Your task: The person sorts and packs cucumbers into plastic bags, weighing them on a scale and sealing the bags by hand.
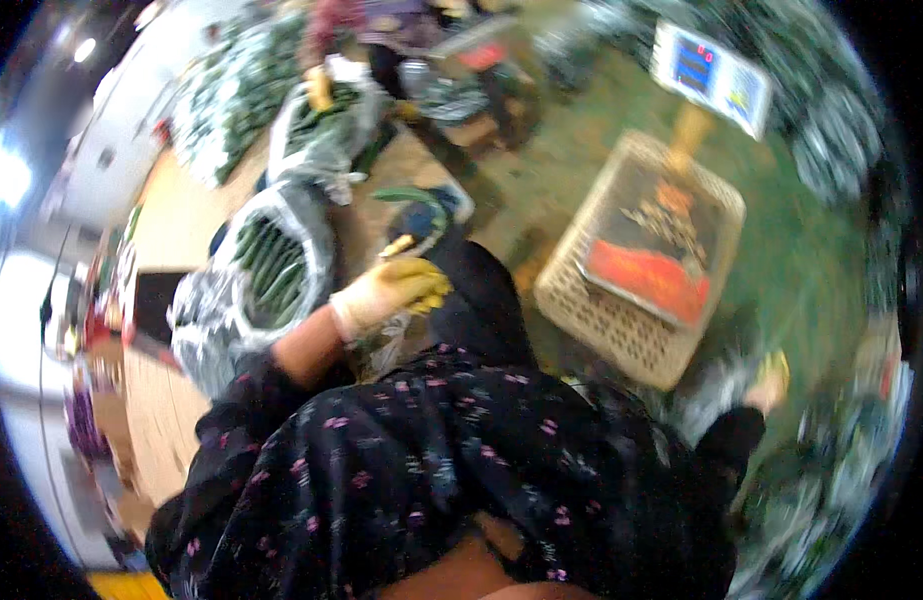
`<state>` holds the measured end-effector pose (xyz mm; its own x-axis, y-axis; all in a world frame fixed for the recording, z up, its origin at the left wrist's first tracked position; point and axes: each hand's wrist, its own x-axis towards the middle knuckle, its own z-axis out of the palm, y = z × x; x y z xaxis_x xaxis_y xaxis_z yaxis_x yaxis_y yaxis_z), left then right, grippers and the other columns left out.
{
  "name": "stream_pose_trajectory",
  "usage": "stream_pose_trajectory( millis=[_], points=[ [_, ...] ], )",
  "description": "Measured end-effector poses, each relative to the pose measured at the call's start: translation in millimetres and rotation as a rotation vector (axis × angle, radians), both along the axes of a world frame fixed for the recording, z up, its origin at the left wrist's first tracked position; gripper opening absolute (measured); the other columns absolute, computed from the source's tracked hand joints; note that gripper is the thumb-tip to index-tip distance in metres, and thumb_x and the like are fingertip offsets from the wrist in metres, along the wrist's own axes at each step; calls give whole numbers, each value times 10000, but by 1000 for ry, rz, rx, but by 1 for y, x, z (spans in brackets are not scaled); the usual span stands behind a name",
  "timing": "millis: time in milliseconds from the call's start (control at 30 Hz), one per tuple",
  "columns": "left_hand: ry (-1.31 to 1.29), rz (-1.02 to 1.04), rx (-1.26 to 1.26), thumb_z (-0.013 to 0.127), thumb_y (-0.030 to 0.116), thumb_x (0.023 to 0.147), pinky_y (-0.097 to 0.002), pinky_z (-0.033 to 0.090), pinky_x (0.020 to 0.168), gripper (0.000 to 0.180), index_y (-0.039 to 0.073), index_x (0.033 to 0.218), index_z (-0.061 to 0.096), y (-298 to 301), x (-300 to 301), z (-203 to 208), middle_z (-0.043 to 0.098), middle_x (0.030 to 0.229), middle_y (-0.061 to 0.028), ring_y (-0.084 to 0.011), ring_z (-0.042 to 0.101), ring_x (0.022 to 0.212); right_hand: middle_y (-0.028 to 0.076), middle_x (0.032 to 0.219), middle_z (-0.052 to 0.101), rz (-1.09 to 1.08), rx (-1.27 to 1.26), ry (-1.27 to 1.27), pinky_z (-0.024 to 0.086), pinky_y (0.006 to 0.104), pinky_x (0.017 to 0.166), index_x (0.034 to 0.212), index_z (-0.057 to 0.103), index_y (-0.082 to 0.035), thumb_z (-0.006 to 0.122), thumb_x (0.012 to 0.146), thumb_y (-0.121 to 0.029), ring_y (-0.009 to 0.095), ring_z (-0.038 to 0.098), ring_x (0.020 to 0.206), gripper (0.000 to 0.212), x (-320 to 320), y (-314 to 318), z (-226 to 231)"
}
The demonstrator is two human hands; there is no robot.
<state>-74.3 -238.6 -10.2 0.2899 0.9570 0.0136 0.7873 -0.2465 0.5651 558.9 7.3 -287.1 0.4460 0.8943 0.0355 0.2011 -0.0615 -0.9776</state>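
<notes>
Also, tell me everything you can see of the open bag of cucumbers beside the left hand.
The bag looks like thin, see-through plastic, whitish and crinkled, with its rim spread into a rough oval. Its mouth is open, showing long, dark green cucumbers lying roughly side by side. It sits to the left of the left hand, with loose, crumpled plastic at its lower left. Blur hides whether the forearm touches it.

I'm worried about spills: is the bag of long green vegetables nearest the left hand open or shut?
Open: the plastic bag gapes wide, with the long green vegetables showing inside.
</notes>
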Motion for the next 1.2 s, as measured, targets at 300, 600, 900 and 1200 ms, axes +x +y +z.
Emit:
stream_pose_trajectory(
  millis=[300,600,900,1200],
  points=[
    [-896,604,-318,517,207,933,-235,467,690,298,39,1179,523,-44,-19,-35,600,874,-36,-91,562,764,87,1184,564,480,287,257,395,329,952,1201,527,-8,558,892,-208,193,531,1088,370,-205,11,216],
    [-1038,928,-131,539,287,913,-243,472,677,341,47,1155,542,-136,-73,-40,631,879,-49,-109,585,758,55,933,628,1997,635,-565,475,269,715,1089,596,-51,580,860,-237,168,600,804,295,-361,-126,434],
    [-990,1122,-150,532,313,909,-256,490,592,313,71,1104,565,-169,-77,-73,622,829,-38,-125,580,662,51,916,625,1832,467,-574,465,278,668,1033,596,-78,552,869,-238,171,599,771,233,-344,-135,408],
    [-951,1065,-148,533,357,898,-242,451,517,290,121,1058,578,-151,-64,-41,633,780,-17,-95,540,556,48,899,621,1645,628,-310,456,287,620,977,595,-106,524,879,-239,175,597,738,181,-320,-149,400]
  ],
)
